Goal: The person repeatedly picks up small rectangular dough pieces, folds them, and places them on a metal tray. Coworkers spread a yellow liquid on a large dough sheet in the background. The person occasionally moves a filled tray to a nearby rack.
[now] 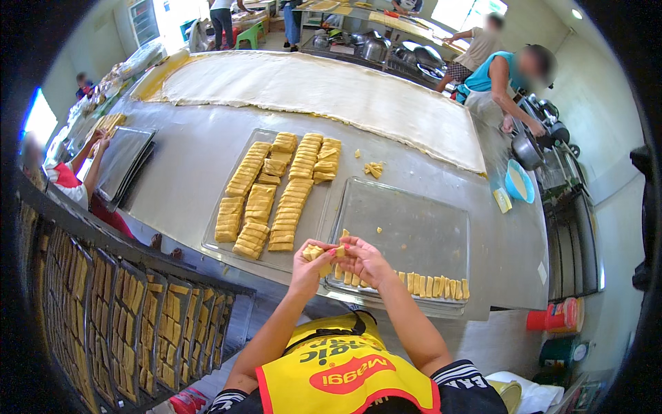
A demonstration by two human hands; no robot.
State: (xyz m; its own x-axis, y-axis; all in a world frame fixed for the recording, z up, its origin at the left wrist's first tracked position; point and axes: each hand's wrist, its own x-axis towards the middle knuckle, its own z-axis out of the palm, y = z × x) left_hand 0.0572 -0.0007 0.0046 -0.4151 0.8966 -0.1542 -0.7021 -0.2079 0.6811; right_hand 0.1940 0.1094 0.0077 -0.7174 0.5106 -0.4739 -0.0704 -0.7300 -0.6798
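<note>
My left hand [309,268] holds several cut pieces of yellow dough [312,252] over the near edge of the metal table. My right hand [366,261] meets it, its fingertips pinching a small dough piece [340,251] between the two hands. Under and beside my right hand lies a metal baking tray [408,217], with a row of upright dough strips [434,286] along its near side. The row's left part is partly hidden by my right hand and wrist. Left of my hands, another tray [212,235] carries stacked blocks of sliced dough [289,212].
A wide dough sheet [310,85] covers the table's far side. Dough scraps [373,169] and a blue bowl [519,181] sit on the table. A rack of filled trays [139,321] stands at lower left. One person [501,83] works at right, another [72,176] at left.
</note>
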